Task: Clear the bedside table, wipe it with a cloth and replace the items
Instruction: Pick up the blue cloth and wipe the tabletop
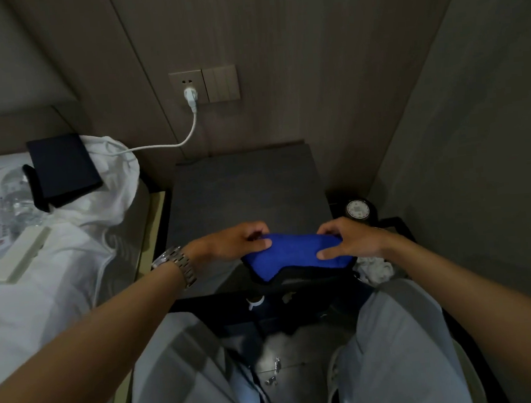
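Your left hand [235, 240] and right hand [350, 240] pinching the folded blue cloth [293, 253] by its ends, long axis nine to three o'clock, over the near edge of the dark bedside table [244, 187]

Dim corner, brown panelled walls [310, 54], wall socket [186, 84], white bed [42, 282].

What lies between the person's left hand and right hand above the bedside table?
The head view shows a folded blue cloth spanning the gap: the left hand grips one end, the right hand the other, above the bedside table.
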`<state>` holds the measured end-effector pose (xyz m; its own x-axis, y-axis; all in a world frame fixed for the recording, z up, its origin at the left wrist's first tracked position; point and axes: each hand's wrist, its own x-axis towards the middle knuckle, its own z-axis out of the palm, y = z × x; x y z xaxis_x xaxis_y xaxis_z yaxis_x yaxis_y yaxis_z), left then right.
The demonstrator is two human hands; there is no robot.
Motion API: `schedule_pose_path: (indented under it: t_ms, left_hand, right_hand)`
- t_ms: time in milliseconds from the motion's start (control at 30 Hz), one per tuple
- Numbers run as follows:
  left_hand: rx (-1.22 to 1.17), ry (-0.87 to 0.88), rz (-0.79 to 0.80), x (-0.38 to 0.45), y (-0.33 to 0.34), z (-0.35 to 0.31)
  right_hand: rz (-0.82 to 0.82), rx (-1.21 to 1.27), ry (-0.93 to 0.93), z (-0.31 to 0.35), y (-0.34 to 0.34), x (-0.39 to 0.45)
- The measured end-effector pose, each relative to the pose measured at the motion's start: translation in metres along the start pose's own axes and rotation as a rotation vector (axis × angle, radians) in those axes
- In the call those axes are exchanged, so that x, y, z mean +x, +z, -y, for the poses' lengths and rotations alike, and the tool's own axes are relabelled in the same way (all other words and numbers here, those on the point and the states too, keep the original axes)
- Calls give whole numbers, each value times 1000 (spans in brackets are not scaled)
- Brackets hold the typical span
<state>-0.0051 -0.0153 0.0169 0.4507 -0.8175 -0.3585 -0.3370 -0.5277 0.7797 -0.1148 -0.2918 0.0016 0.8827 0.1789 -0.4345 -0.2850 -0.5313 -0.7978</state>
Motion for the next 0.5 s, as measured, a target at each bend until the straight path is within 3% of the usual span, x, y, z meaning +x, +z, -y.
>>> schedule_pose_path:
  t_ms: [267,400,500]
  left_hand:
    - [-28,-80,181,13,21,40]
    - [59,-160,127,29,16,47]
    - [132,-180,1,48,19,53]
  right_hand:
    - [105,83,151,-34,-6,7]
    - [-57,12,160,-45,-8,22]
    - [-224,-151,165,-55,-7,40]
